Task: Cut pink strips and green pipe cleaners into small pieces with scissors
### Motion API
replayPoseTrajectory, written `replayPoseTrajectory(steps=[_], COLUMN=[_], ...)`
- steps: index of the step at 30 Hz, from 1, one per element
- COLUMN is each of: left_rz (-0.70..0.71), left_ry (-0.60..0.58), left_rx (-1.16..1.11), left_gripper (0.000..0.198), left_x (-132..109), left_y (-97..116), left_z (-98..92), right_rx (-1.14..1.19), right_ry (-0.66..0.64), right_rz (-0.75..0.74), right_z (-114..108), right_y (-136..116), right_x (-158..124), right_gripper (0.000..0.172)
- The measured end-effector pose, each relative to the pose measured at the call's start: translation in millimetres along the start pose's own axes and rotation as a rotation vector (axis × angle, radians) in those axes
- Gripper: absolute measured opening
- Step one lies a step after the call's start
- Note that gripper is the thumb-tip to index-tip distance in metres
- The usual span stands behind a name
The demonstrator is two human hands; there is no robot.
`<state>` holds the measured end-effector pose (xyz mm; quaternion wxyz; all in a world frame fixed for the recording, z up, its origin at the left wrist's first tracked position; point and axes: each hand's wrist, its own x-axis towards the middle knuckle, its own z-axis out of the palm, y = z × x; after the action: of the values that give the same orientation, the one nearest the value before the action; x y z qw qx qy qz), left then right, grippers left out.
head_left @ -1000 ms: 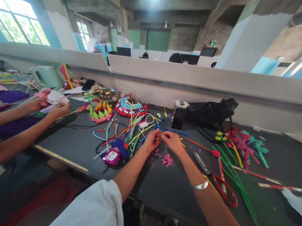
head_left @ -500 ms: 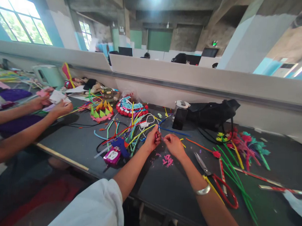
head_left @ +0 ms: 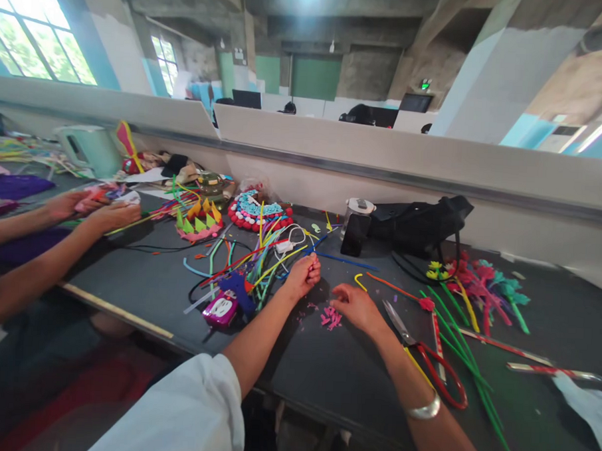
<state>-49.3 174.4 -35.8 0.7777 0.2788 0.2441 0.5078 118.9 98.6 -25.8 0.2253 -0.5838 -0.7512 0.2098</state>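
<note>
Centrally, pink snippets (head_left: 331,318) lay just near-left of the closer right hand (head_left: 359,308), fingers loosely parted; the left hand (head_left: 303,277) was clenched, contents indiscernible.

Nearest the seated person, below the loose heap of small pink scraps (head_left: 331,318), the matte black tabletop (head_left: 331,380) gives a hand open passage to the edge, walled by the two forearms. The right hand (head_left: 356,307) blocks the heap's right side; farther right, long-bladed scissors with red loop handles (head_left: 412,341) and slim green fuzzy stems (head_left: 467,356) obstruct. Left of the heap, past the left hand (head_left: 303,277), a shiny purple box (head_left: 221,309) and a multicoloured tangle of strips (head_left: 265,260) crowd the way. Beyond the heap, a narrow lane runs between the hands toward an upright black phone (head_left: 355,235).
</note>
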Motion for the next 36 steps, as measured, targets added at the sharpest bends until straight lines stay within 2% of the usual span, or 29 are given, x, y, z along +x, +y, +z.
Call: replayPoseTrajectory(steps=[2, 4, 9, 15, 19, 22, 25, 28, 33, 36], left_rz=[0.000, -0.004, -0.031, -0.123, -0.208, -0.272, -0.295, -0.270, -0.210, -0.203], left_ry=[0.003, 0.004, -0.003, -0.044, -0.086, -0.126, -0.144, -0.120, -0.046, -0.022], left_rx=[-0.006, -0.007, 0.010, 0.058, 0.074, 0.076, 0.072, 0.064, 0.041, 0.035], left_gripper=[0.026, 0.022, 0.021, 0.022, 0.026, 0.030, 0.027, 0.020, 0.023, 0.027], left_x=[-1, -2, -3, -4, -4, -4, -4, -2, 0, 0], left_y=[0, 1, 1, -1, -6, -8, -9, -7, -5, -4], left_z=[0.8, 1.3, 1.3, 0.9, 1.3, 2.2, 1.3, -1.6, -3.8, -3.2], right_rx=[-0.014, -0.024, -0.014, 0.084, 0.158, 0.183, 0.177, 0.131, 0.008, -0.061], right_ry=[-0.039, -0.056, -0.032, 0.097, 0.213, 0.234, 0.203, 0.139, -0.117, -0.198], right_rz=[-0.015, -0.030, -0.039, -0.037, -0.072, -0.099, -0.123, -0.135, -0.161, -0.172], right_z=[1, 5, 17, 6, -3, -4, -5, -10, -15, -12], right_y=[1, -1, -8, -6, -12, -20, -23, -17, -3, -2], right_x=[-14, -21, -20, -3, 20, 36, 39, 23, -13, -21], right_gripper=[0.031, 0.032, 0.007, 0.015, 0.017, 0.017, 0.019, 0.023, 0.030, 0.033])
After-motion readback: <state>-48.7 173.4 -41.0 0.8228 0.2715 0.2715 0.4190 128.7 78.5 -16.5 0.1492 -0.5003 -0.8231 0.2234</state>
